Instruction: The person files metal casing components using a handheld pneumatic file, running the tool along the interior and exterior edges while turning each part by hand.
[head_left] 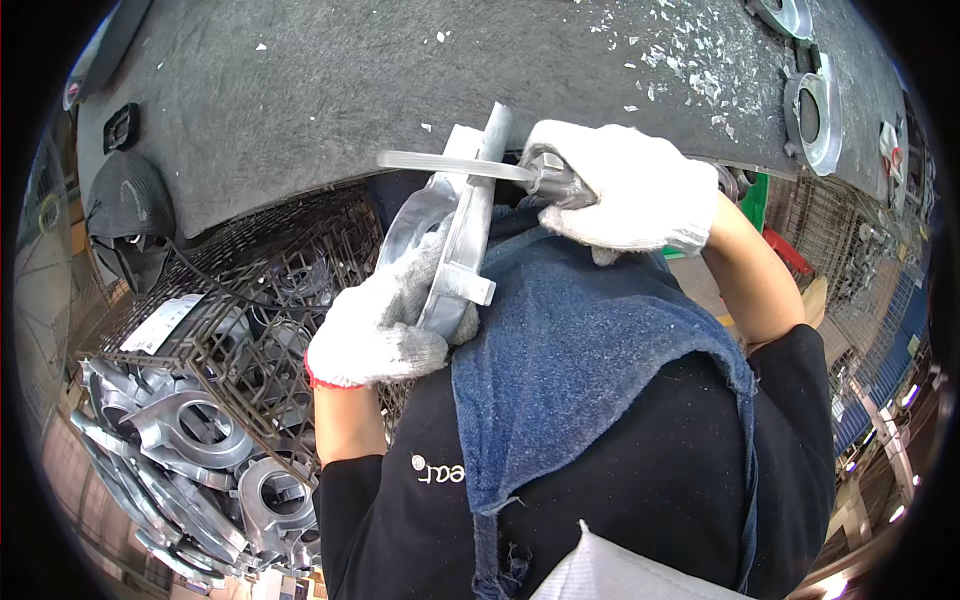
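Observation:
My left hand point(385, 325), in a white knit glove with a red cuff, grips a silvery metal casting point(462, 245) with a curved ring side and a straight flange. The casting is held tilted up in front of the blue denim apron point(580, 310). In a white glove too, my right hand point(640, 190) is closed round the metal body of a hand tool point(560, 185). From it a long flat bar, like a file or blade, reaches left across the upper part of the casting. Whether the bar touches the metal I cannot tell.
Ahead lies a dark worktable point(330, 100) strewn with pale metal flakes point(700, 75) at its right. A ring-shaped casting point(815, 115) rests at its right end. On the left, a wire basket point(240, 370) and piled castings point(190, 430) stand near a dark mesh-covered object point(130, 200).

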